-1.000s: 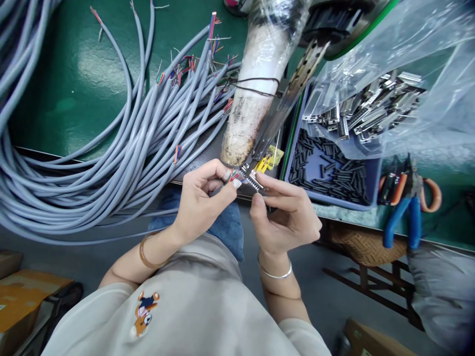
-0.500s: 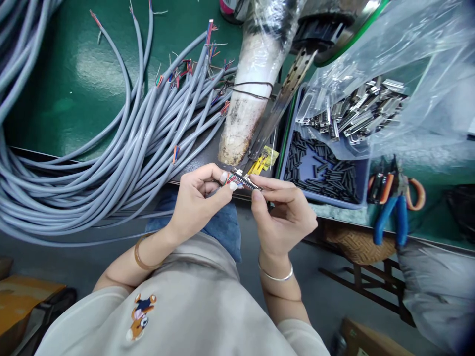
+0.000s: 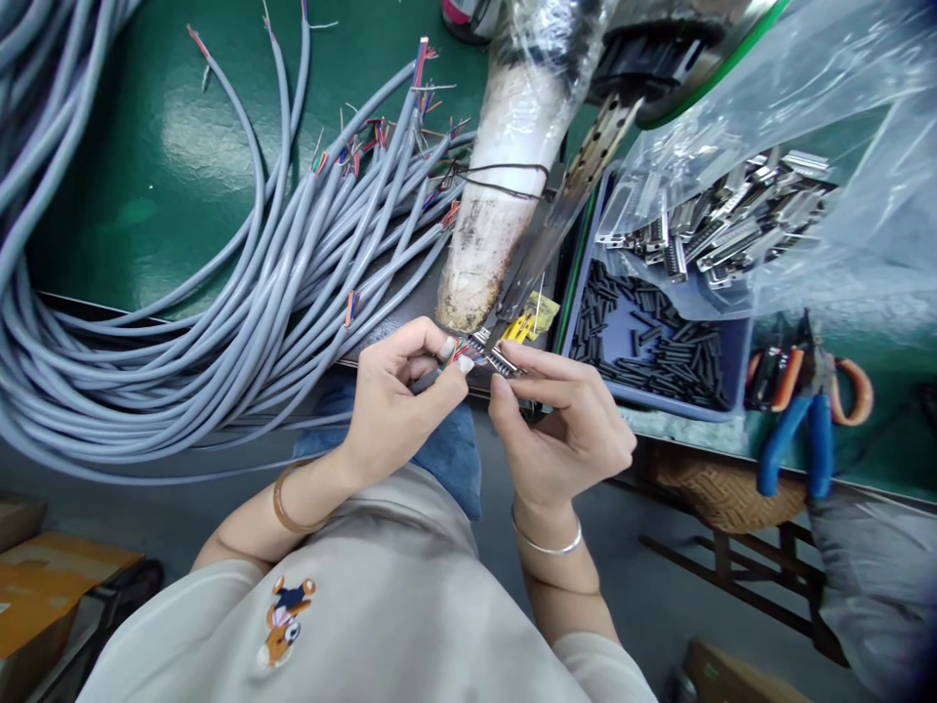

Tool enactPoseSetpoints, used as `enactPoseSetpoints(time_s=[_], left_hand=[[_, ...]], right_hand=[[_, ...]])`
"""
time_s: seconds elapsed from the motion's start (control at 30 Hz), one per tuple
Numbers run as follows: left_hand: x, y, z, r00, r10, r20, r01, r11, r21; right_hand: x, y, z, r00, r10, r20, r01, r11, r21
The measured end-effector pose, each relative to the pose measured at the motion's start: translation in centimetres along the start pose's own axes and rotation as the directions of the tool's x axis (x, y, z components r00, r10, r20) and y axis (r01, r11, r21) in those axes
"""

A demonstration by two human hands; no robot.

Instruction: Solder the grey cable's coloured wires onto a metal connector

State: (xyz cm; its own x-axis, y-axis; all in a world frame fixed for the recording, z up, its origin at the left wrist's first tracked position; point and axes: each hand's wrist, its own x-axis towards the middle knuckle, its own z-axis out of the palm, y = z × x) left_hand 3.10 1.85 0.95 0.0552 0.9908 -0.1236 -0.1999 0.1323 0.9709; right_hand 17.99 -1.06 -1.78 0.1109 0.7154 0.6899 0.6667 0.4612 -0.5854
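Observation:
My left hand (image 3: 395, 395) is closed in a pinch on a grey cable, near its bared coloured wires (image 3: 461, 350). Between the thumb and fingers of my right hand (image 3: 567, 420) is the right end of a small metal connector (image 3: 504, 364) with a row of contacts. The wires meet the connector at its left part. From above, a soldering iron (image 3: 546, 227) with a perforated metal barrel points down at them; whether its tip touches is too small to tell. Just behind the connector lies a yellow piece (image 3: 521, 327).
Many grey cables (image 3: 241, 381) with stripped ends spread over the left. A white plastic-wrapped tube (image 3: 498, 195) slants beside the iron. On the right, a blue bin (image 3: 738, 371) holds black sleeves (image 3: 680, 361) and a bag of metal connectors (image 3: 732, 215). Pliers (image 3: 797, 430) lie beyond it.
The whole view has shifted slightly, so the bench appears farther right. The connector sits a little differently under the iron, and more of the cable shows beneath my left fingers. Both grips persist.

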Motion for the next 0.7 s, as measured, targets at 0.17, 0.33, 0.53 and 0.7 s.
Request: enactPoseSetpoints(time_s=[0.17, 0.33, 0.53, 0.7], left_hand=[[-0.1, 0.3, -0.1, 0.999, -0.021, 0.027, 0.021, 1.000, -0.014], [0.0, 0.4, -0.1, 0.997, -0.060, 0.040, 0.060, 0.998, 0.003], [0.0, 0.3, 0.1, 0.999, -0.045, 0.013, 0.045, 0.999, -0.013], [-0.1, 0.5, 0.2, 1.000, 0.000, 0.001, 0.000, 1.000, 0.016]], right_hand=[[-0.3, -0.2, -0.2, 0.998, -0.063, -0.001, 0.062, 0.996, -0.061], [-0.6, -0.1, -0.3, 0.997, -0.069, 0.032, 0.072, 0.993, -0.091], [0.1, -0.2, 0.1, 0.999, -0.040, 0.018, 0.040, 0.998, -0.042], [0.5, -0.5, 0.0, 0.998, -0.055, 0.027, 0.057, 0.996, -0.067]])
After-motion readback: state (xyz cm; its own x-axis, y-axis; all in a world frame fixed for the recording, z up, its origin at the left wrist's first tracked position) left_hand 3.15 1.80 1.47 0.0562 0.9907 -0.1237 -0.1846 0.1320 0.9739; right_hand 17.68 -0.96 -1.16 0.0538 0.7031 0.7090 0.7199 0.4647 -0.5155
